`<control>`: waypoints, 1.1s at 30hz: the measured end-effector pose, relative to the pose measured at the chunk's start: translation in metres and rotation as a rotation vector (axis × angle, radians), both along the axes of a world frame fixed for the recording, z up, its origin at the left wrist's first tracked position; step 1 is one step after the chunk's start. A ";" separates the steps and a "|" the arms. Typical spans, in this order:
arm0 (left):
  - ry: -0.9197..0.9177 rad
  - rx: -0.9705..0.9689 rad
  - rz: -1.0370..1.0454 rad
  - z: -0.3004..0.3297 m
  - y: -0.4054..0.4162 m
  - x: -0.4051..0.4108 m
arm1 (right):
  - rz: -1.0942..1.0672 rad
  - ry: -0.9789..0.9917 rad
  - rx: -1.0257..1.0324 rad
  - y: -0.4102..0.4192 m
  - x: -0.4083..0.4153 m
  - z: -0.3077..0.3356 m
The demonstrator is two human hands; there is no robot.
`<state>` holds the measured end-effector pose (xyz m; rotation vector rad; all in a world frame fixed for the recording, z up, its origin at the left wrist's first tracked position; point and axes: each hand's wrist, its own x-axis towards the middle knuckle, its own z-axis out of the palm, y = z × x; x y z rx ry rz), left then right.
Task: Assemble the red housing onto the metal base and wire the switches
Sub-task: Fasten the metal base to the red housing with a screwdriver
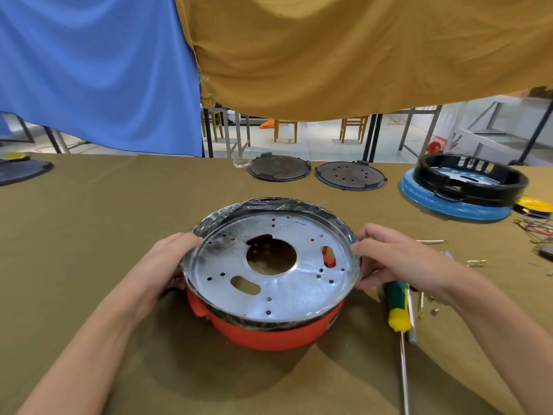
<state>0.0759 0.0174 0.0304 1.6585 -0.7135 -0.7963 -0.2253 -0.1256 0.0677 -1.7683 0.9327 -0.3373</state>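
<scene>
Round silver metal base plate (281, 283) sits in the red plastic housing (278, 335) mid-table (89, 235). Left hand (167, 262) and right hand (389, 259) each grip the rim, probably aligning holes; seating depth unclear.

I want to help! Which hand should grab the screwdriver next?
Probably the right hand: the screwdriver lies just beside it, while the left hand grips the far side of the metal base.

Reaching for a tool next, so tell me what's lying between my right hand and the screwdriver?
Nothing: in the head view the right hand grips the metal base rim directly above the screwdriver handle.
</scene>
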 end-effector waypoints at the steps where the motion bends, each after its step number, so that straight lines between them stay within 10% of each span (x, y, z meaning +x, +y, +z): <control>1: -0.004 0.008 -0.031 0.000 0.001 0.000 | -0.002 0.004 0.004 0.000 0.000 0.000; 7: -0.016 0.008 -0.082 0.004 0.004 -0.002 | -0.175 0.063 -0.136 -0.007 -0.009 0.006; 12: 0.066 -0.013 -0.057 0.003 0.005 -0.002 | -0.337 0.652 -0.590 -0.006 -0.024 -0.005; 16: 0.048 -0.019 -0.053 -0.004 0.001 -0.001 | -0.296 0.724 -0.652 0.009 -0.018 -0.028; 33: -0.075 -0.164 -0.020 -0.006 0.013 -0.012 | -0.372 -0.467 0.183 -0.028 -0.068 -0.017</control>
